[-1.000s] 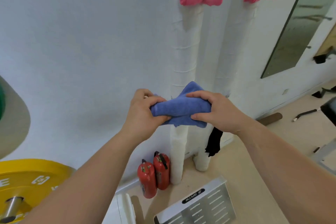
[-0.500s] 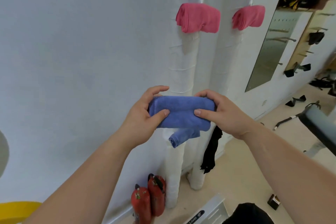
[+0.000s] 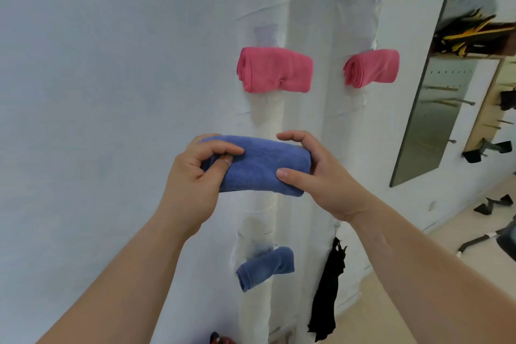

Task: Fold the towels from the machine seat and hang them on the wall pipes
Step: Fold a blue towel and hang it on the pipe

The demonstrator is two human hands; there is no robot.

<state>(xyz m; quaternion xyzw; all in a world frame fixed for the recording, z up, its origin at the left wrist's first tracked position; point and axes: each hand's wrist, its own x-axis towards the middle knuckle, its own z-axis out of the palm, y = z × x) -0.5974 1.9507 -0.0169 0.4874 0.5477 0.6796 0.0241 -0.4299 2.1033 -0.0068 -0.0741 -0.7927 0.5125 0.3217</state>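
A folded blue towel (image 3: pixel 259 166) is held level in front of the left wall pipe (image 3: pixel 261 117). My left hand (image 3: pixel 196 180) grips its left end and my right hand (image 3: pixel 315 173) grips its right end. Above it, a folded pink towel (image 3: pixel 275 69) hangs on the left pipe, and a second pink towel (image 3: pixel 371 67) hangs on the right pipe (image 3: pixel 351 131). Lower on the left pipe hangs another folded blue towel (image 3: pixel 265 267).
A black cloth (image 3: pixel 328 288) dangles low on the right pipe. A tall mirror (image 3: pixel 438 117) leans on the wall at right, with a rack of bands (image 3: pixel 474 33) and gym handles (image 3: pixel 491 205) beyond. The red top of a fire extinguisher (image 3: pixel 220 339) shows at the bottom edge.
The view has tilted up and moved closer to the pipes. Both hands have raised the blue towel and tidied it into a neat roll; the lower blue towel is now seen apart from it.
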